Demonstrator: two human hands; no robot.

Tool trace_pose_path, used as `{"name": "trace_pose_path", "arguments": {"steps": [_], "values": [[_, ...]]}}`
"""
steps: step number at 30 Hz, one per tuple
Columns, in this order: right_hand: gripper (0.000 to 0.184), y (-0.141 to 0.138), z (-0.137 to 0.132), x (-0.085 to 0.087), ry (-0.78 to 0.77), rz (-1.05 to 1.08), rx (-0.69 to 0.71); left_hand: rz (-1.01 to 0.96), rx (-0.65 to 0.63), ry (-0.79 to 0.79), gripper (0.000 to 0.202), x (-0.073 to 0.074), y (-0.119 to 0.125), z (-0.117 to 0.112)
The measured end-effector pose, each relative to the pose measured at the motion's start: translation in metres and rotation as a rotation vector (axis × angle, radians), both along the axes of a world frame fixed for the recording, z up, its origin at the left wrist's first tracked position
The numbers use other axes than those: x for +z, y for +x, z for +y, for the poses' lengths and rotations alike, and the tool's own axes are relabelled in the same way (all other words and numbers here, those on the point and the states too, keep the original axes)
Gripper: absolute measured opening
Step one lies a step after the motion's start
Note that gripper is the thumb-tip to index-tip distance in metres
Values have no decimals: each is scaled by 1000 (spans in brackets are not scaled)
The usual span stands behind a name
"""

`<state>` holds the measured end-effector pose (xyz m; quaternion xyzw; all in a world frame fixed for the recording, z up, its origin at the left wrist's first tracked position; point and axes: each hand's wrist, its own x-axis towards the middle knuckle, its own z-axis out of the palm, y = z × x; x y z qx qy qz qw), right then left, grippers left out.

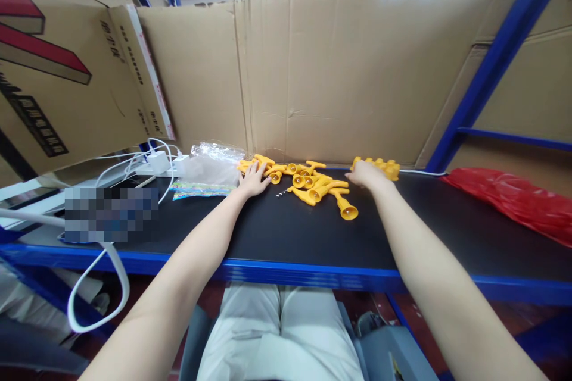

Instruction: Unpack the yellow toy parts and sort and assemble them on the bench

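I'd press lightly, clear of the bare spiral (282,193): left hand (254,181) splayed at the corkscrews (320,190), right hand (367,175) on the yellow block (392,169), grip unclear.

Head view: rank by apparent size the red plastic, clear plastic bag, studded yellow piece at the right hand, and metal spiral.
1. Red plastic
2. Clear plastic bag
3. Studded yellow piece, partly hidden by the right hand
4. Metal spiral
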<state>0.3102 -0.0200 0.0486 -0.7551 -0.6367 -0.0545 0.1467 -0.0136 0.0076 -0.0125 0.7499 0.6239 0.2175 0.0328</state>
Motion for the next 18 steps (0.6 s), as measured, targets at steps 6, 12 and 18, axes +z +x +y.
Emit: {"name": "trace_pose_path", "arguments": {"steps": [6, 12, 18], "values": [[30, -30, -16, 14, -42, -38, 78, 46, -95, 187, 42, 11, 9, -12], [28, -46, -21, 9, -10, -57, 223, 103, -194, 212, 29, 12, 17, -16], [26, -54, -26, 9, 18, -78, 301, 73, -138, 248, 16, 16, 18, -15]]}}
